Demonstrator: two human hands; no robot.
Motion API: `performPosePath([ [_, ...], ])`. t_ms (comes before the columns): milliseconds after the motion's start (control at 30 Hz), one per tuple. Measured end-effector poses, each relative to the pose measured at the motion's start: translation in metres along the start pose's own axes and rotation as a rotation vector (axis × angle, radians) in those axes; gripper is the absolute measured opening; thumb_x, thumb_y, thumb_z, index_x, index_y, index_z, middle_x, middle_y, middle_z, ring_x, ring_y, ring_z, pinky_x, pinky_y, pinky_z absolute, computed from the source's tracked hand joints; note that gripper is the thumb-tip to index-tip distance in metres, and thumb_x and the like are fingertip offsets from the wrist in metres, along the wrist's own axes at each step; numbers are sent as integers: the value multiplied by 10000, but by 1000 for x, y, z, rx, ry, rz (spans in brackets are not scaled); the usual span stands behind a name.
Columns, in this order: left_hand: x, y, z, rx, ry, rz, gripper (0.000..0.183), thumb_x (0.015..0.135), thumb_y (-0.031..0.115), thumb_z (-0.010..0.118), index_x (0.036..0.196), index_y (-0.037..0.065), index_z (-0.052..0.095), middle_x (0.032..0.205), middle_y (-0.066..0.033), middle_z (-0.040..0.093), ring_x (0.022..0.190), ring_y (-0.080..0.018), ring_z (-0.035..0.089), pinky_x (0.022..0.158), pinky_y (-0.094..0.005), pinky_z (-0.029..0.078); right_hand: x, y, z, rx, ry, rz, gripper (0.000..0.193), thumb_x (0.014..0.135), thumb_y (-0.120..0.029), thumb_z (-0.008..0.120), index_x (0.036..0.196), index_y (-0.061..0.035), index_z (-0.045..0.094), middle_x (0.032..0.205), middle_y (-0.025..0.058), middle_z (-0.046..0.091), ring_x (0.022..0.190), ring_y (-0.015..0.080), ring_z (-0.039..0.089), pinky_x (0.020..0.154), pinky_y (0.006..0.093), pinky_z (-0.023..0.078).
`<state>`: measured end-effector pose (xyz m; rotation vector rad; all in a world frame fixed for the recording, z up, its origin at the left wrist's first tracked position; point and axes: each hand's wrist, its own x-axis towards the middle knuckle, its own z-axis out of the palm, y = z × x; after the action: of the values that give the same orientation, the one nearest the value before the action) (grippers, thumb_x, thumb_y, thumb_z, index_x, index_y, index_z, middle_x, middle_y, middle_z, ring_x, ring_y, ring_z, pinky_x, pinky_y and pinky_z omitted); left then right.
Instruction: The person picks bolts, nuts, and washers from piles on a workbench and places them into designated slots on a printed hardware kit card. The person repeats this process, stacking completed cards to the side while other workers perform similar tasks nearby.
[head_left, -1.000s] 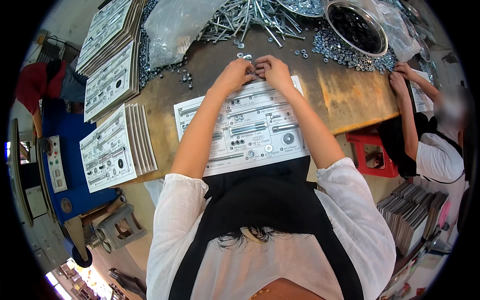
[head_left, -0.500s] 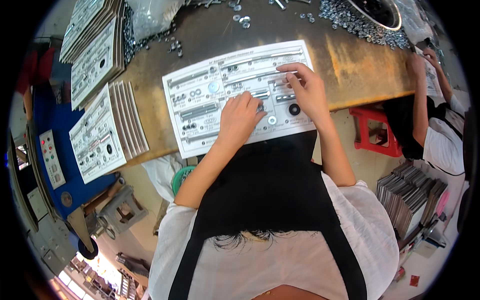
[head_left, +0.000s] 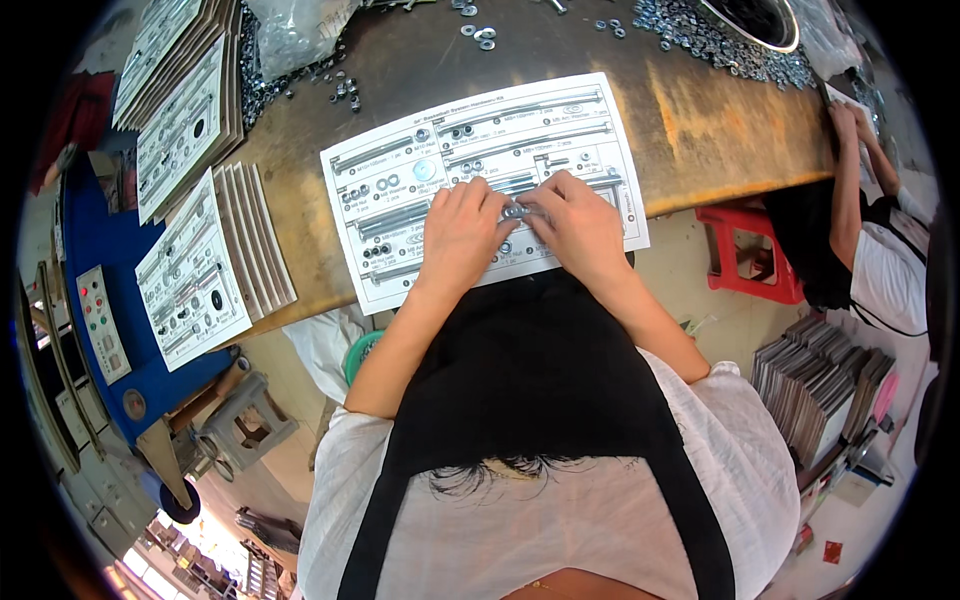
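Note:
A white printed card (head_left: 626, 225) lies at the table's front edge, with bolts, nuts and washers set out in rows. Over its middle, my left hand (head_left: 462, 232) is closed, its fingers curled down on the card and its thumb close to some small round metal pieces. Beside it, my right hand (head_left: 582, 222) pinches at small metal washers (head_left: 515, 211) between thumb and fingertips. The two hands almost meet there, and what lies under the left fingers is hidden. A large round washer (head_left: 425, 170) sits on the card above my left hand.
Stacked cards with hardware (head_left: 195, 275) stand at the left table edge. Loose nuts (head_left: 690, 45) pile up at the far right beside a metal bowl (head_left: 790, 30). A plastic bag (head_left: 300, 35) lies far left. Another person's hands (head_left: 850, 120) work at right, near a red stool (head_left: 745, 255).
My right hand has moved left and down from the card's upper right to its middle, joining my left hand. My left hand has shifted slightly left. The card has moved slightly.

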<state>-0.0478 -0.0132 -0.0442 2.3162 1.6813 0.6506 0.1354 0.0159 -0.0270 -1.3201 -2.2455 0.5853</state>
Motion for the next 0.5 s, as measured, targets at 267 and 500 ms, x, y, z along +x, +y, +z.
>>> performPosePath([
  [267, 8, -3, -4, -30, -27, -22, 199, 780, 211, 789, 933, 118, 702, 869, -38, 594, 819, -245, 588, 712, -370, 431, 9, 3, -5, 82, -74, 47, 200, 810, -100, 732, 1007, -133, 747, 914, 41, 634, 827, 245, 654, 695, 373, 538],
  [500, 123, -77, -1, -181, 205, -217, 193, 945, 219, 622, 1050, 96, 725, 933, -113, 643, 895, -314, 656, 773, -415, 511, 163, 65, 23, 142, 196, -108, 193, 897, -160, 661, 1068, -128, 745, 998, 125, 678, 918, 344, 663, 794, 433, 531],
])
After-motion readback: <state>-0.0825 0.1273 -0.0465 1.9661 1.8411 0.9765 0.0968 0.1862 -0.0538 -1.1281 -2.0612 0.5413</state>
